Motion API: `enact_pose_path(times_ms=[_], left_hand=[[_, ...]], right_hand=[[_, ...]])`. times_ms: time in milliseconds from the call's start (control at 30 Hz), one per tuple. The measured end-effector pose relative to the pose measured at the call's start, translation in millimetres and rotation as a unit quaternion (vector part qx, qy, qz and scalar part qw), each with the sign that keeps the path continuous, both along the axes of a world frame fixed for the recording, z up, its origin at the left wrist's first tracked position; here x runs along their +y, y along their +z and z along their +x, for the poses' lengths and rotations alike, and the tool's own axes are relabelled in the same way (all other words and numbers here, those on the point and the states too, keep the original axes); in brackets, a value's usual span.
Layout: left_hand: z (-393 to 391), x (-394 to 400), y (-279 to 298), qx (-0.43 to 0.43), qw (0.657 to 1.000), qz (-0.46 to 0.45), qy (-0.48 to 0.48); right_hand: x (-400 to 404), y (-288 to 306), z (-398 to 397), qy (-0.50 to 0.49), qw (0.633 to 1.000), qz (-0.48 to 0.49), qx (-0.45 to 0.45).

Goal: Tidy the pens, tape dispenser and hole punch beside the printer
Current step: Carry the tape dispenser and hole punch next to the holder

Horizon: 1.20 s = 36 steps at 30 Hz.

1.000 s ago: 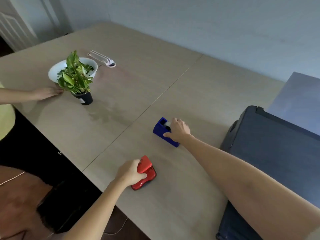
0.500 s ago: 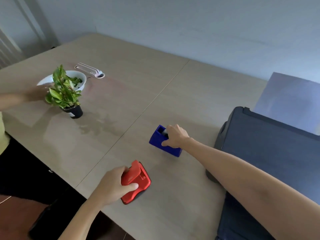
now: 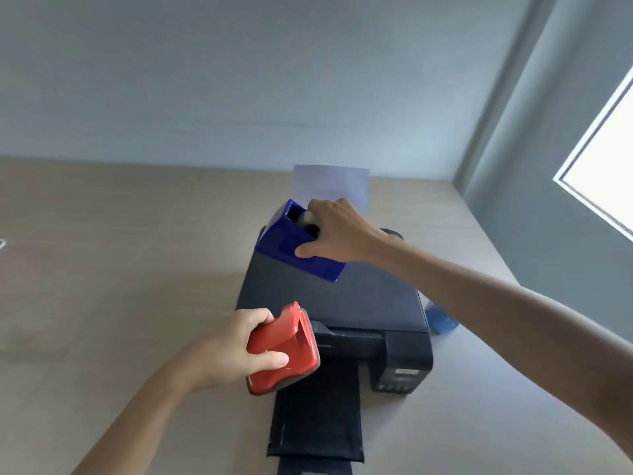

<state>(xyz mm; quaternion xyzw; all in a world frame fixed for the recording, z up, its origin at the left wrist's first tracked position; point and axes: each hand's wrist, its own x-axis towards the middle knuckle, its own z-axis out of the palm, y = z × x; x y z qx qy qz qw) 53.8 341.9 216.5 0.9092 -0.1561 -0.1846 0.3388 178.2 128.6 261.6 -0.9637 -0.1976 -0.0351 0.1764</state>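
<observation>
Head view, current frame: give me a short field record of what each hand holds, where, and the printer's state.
left hand: grips red plastic hole punch, lifted by the printer's front left corner
right hand: grips blue plastic tape dispenser, tilted, held over the printer's lid
printer: black, on beige wooden table, paper sheet upright at rear, output tray extended
pens: none visible

You get soft, cool daylight from the window point(image 3: 603, 186) at right | window blown out white | glare on the tape dispenser point(image 3: 291, 246) | faint shadows on the counter point(image 3: 120, 269) | slight softness overall | wide-angle bending at edges
</observation>
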Motion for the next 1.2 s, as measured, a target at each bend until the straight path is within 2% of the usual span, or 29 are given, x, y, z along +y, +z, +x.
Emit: enact_pose_path(times_ms=[200, 400, 600, 733, 900, 1200], left_hand=[[-10, -169, -7, 0.008, 0.982, 0.027, -0.187], [-32, -301, -68, 0.075, 0.945, 0.113, -0.298], [-20, -364, -138, 0.095, 0.932, 0.216, -0.277], [-1, -381, -171, 0.086, 0.932, 0.271, -0.227], [14, -391, -187, 0.059, 0.936, 0.304, -0.169], [28, -393, -200, 0.031, 0.945, 0.291, -0.149]], right_hand=[[-195, -15, -70, -0.165, 0.984, -0.054, 0.03], [-302, -49, -158, -0.29, 0.948, 0.001, 0.131], [-348, -146, -169, -0.368, 0.898, 0.027, 0.241], [-350, -201, -162, -0.413, 0.869, 0.04, 0.268], [-339, -229, -144, -0.471, 0.84, 0.062, 0.263], [-326, -241, -128, -0.488, 0.831, 0.055, 0.26]])
